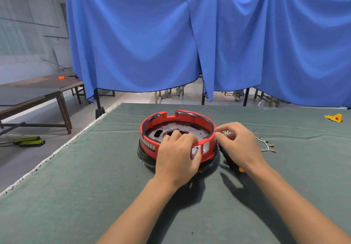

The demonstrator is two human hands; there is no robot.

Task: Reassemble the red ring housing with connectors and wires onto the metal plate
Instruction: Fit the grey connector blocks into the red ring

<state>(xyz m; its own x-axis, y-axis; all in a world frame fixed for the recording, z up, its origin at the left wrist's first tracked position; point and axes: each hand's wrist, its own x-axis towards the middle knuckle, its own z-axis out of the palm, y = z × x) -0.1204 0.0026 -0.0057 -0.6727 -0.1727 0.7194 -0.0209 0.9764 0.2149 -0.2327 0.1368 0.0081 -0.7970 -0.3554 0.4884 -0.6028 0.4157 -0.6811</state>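
The red ring housing (157, 119) with black trim stands in the middle of the green table, and the grey metal plate (161, 132) with holes lies inside it. My left hand (177, 153) grips the housing's near rim, fingers over the top edge and thumb on a silvery panel. Just right of the housing, my right hand (238, 145) pinches something small at the ring's right edge; what it is cannot be made out. White wires with brass connectors (266, 146) lie on the cloth right of that hand. A dark part with an orange tip (241, 169) shows under my right wrist.
A yellow scrap (335, 118) lies at the far right of the green cloth (95, 177). The table's left edge (57, 152) drops to the floor. Blue curtains (171, 34) hang behind the table, and wooden tables (38, 89) stand at the left.
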